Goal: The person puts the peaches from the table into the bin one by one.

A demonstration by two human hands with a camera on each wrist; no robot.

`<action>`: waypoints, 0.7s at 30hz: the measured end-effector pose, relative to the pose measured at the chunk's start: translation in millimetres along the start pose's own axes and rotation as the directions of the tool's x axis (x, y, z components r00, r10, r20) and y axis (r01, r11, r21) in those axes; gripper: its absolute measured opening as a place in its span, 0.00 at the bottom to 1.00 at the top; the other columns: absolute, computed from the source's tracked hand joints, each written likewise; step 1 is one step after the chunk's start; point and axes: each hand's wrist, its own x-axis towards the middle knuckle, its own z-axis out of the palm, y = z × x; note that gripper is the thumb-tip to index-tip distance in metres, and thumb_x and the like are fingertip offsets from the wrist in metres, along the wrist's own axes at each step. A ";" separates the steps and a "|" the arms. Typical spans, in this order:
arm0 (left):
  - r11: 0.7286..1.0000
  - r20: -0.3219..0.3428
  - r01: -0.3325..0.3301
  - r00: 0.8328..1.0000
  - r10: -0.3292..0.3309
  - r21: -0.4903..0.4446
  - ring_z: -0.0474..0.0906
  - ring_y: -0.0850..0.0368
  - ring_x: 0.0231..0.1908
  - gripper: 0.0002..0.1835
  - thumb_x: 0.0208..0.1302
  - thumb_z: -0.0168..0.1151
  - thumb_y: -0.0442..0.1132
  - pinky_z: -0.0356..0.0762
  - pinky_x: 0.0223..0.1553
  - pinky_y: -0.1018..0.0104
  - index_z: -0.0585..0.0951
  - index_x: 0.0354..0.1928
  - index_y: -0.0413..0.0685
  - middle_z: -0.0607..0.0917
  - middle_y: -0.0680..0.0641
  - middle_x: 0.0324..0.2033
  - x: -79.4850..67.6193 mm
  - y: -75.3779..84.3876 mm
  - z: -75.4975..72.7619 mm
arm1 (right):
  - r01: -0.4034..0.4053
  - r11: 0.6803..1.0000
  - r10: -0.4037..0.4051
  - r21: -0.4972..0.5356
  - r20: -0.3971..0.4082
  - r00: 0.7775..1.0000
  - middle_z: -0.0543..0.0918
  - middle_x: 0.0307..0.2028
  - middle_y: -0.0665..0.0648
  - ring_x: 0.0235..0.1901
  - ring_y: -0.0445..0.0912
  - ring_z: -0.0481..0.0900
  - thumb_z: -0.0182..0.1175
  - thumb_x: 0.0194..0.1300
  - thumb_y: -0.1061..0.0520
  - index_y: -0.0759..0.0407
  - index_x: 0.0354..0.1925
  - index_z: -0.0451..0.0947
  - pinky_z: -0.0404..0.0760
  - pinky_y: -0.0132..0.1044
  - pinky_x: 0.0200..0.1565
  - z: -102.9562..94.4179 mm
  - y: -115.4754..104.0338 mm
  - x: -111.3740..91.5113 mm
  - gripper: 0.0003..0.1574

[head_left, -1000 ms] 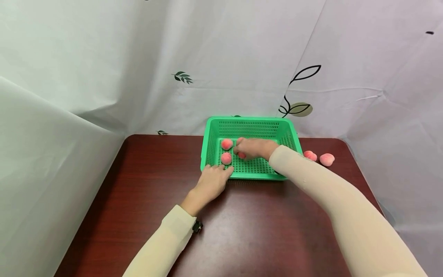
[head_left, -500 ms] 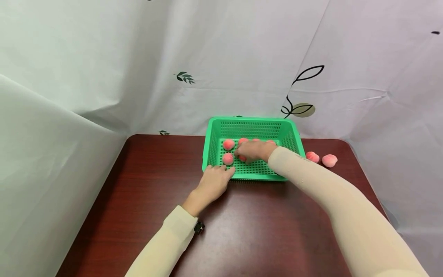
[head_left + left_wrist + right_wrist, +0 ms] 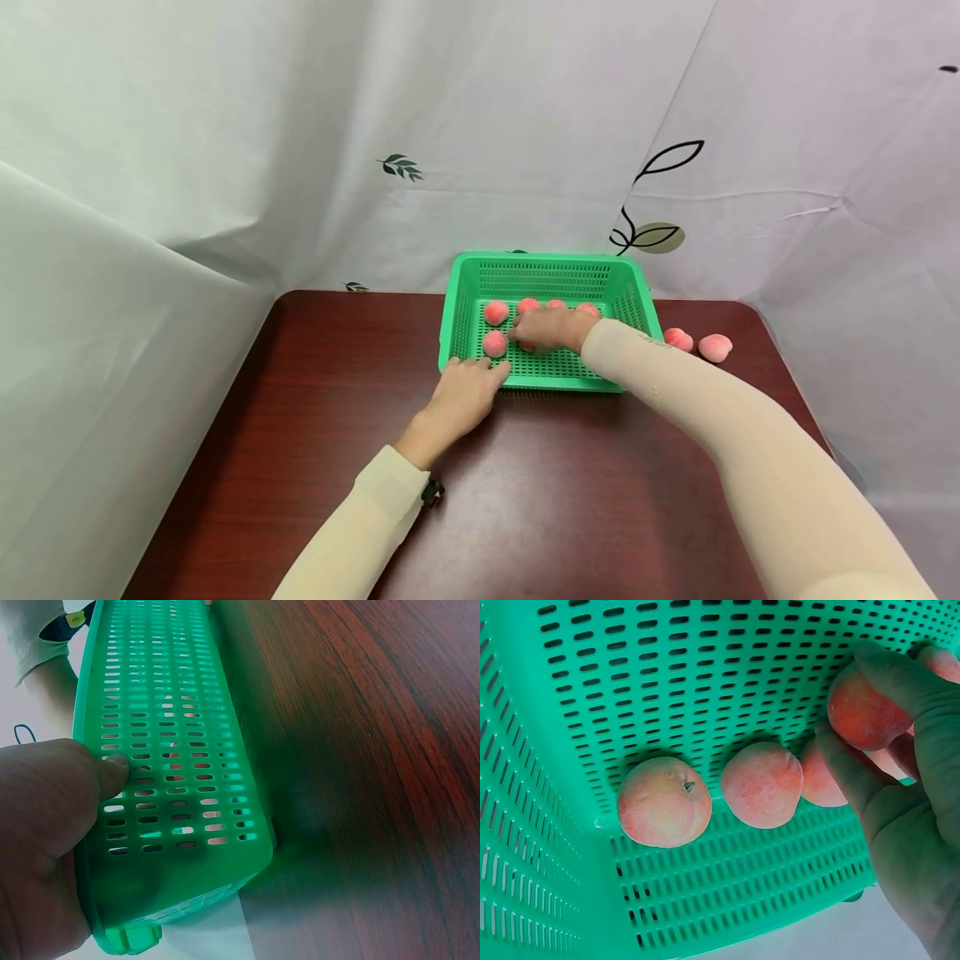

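A green plastic basket (image 3: 547, 257) with slotted walls stands at the table's far edge. My left hand (image 3: 463, 393) grips its near-left rim; in the left wrist view the thumb (image 3: 114, 777) presses the outer wall. Inside the basket, my right hand (image 3: 551, 327) pinches a peach (image 3: 866, 712) between thumb and fingers, low over the slotted floor. Other peaches lie in the basket: a near-left peach (image 3: 495, 343), a back-left peach (image 3: 497, 313), and several along the back. The right wrist view shows a peach (image 3: 665, 801) with a small stem. My right hand partly hides the held peach in the head view.
Two peaches, a nearer peach (image 3: 678, 339) and a farther-right peach (image 3: 716, 347), lie on the dark red-brown table (image 3: 525, 500) right of the basket. White sheeting (image 3: 487, 125) with leaf prints hangs behind and at both sides.
The view has shifted slightly, moving everything a little to the right. My right hand has tipped slightly, and more peaches show along the back. The left hand keeps its place on the rim.
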 end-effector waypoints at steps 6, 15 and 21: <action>1.000 -0.006 -0.004 1.000 0.004 -0.008 0.79 0.49 0.24 0.06 0.65 0.63 0.32 0.64 0.22 0.60 0.76 0.37 0.50 0.81 0.48 0.25 0.2 0.3 -0.5 | -0.017 1.000 0.017 -0.003 0.011 1.000 0.76 0.28 0.48 0.28 0.44 0.70 0.59 0.69 0.65 0.44 0.61 0.76 0.69 0.35 0.32 1.0 -0.4 -0.4 0.26; 1.000 -0.030 -0.017 0.999 0.016 -0.008 0.79 0.49 0.23 0.06 0.65 0.63 0.31 0.63 0.22 0.61 0.76 0.36 0.50 0.81 0.48 0.24 0.6 0.2 -0.5 | -0.021 1.000 0.021 -0.004 0.032 0.999 0.77 0.30 0.47 0.27 0.43 0.70 0.62 0.67 0.64 0.40 0.67 0.72 0.66 0.34 0.30 0.8 0.2 -1.7 0.34; 1.000 -0.031 -0.009 0.999 0.008 -0.016 0.79 0.49 0.24 0.06 0.64 0.63 0.31 0.64 0.22 0.60 0.76 0.36 0.50 0.81 0.47 0.25 -0.3 0.0 -0.6 | -0.009 1.000 0.009 -0.004 -0.006 1.000 0.82 0.33 0.47 0.29 0.42 0.72 0.63 0.65 0.66 0.44 0.65 0.74 0.70 0.34 0.34 0.0 0.0 -4.7 0.33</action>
